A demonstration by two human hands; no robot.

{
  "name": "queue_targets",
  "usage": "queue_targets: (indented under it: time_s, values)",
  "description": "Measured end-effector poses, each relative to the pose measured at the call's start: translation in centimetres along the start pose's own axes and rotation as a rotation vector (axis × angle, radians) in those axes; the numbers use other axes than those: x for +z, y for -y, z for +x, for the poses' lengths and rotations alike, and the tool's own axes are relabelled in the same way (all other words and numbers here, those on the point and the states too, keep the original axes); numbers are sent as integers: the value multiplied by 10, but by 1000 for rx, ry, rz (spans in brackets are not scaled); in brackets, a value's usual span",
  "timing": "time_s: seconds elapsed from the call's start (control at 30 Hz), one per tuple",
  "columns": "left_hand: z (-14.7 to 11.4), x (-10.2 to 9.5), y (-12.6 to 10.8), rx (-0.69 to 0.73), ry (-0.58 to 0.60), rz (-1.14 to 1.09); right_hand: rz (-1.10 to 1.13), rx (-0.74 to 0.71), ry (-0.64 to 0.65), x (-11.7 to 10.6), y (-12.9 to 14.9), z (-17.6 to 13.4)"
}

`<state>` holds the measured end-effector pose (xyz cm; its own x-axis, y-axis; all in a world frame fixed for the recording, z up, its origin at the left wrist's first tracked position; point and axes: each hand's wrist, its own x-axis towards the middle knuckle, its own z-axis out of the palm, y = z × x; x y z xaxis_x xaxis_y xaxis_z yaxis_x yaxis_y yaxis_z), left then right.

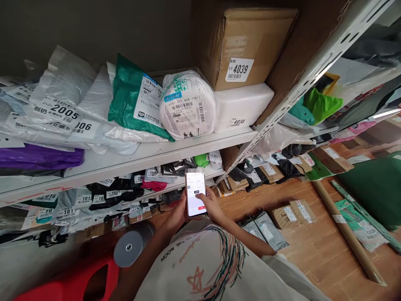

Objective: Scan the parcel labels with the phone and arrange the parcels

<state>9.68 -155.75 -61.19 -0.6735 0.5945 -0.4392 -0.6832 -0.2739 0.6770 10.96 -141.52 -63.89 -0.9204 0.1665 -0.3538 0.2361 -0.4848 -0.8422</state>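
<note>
A smartphone with a lit white screen is held upright in front of my chest. My left hand is wrapped round its left edge. On the other side, my right hand grips the right edge, its thumb lying over the middle of the screen. A small dark pop-up and a red button show there, but the text is too small to read. The fingers behind the phone are hidden. Just beyond it stands a shelf bearing a green parcel, a round white-wrapped parcel and a white foam box.
A cardboard box labelled 4039 rests on the foam box. Lower shelves hold several bagged parcels. Left of my body are a grey cylindrical bin and a red stool. Grey parcels and a long cardboard tube lie on the floor.
</note>
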Motion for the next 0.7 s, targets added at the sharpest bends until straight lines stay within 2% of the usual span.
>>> queue_targets:
  time_s: [0.27,0.43,0.53,0.7]
  values:
    - [2,-7,7,26,17,-69,-14,-13,1,6,-1,-1]
    - [-1,-9,1,52,-31,-57,35,5,137,-4,6,-3]
    - [-2,-11,-1,49,-14,-61,39,15,206,-10,10,-4]
    - [-4,-5,-5,35,-36,-43,27,9,214,-11,8,-5]
